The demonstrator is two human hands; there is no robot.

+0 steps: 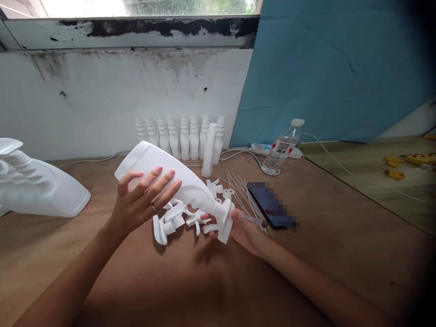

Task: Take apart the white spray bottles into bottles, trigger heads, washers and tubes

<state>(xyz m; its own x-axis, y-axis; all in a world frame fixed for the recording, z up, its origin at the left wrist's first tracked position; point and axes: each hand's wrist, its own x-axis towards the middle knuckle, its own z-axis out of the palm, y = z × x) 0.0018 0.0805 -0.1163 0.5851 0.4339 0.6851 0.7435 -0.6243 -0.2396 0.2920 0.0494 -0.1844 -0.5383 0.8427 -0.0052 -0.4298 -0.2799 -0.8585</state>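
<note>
Stains (51, 64) mark the wall (102, 104) beyond your desk (340, 240); your left hand (141, 197), fingers spread, clasps a tilted white bottle (185, 179) above loose parts (160, 234), your right hand (247, 232) gripping its spray head (225, 227).

Left hand (138, 203) splay-fingered, right hand (248, 232) partly curled

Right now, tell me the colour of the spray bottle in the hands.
The spray bottle is white; the head view shows it best.
</note>
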